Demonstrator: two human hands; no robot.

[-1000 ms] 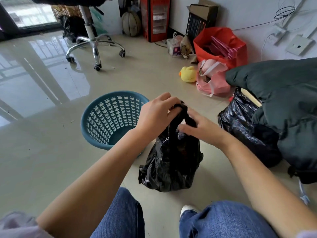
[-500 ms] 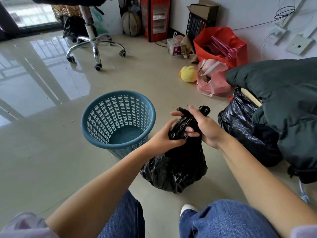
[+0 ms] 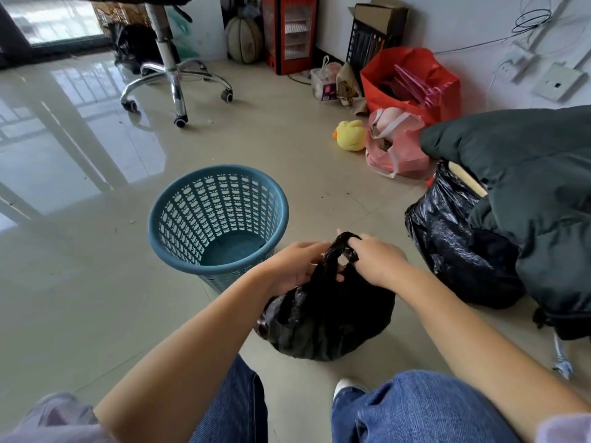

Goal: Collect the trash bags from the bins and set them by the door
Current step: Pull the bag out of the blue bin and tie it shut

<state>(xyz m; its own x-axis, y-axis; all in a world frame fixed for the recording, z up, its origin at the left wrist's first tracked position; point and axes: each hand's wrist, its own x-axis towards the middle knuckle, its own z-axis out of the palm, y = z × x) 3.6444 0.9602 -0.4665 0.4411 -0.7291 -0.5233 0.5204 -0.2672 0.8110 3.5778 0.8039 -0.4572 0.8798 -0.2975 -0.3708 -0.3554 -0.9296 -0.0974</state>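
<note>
A small black trash bag sits on the tiled floor in front of my knees. My left hand grips its twisted neck from the left. My right hand holds the bag's top loops from the right, fingers hooked into them. Left of the bag stands a blue perforated plastic bin, upright with nothing in it. A bigger black trash bag lies at the right, partly under a dark padded jacket.
An office chair on a chrome wheeled base stands at the back left. Along the far wall are a red bag, a pink bag, a yellow plush duck, a red cabinet and a ball.
Both hands have come down with the bag's top and shifted their grip on the neck and loops. The bag now sits lower and wider on the floor.
</note>
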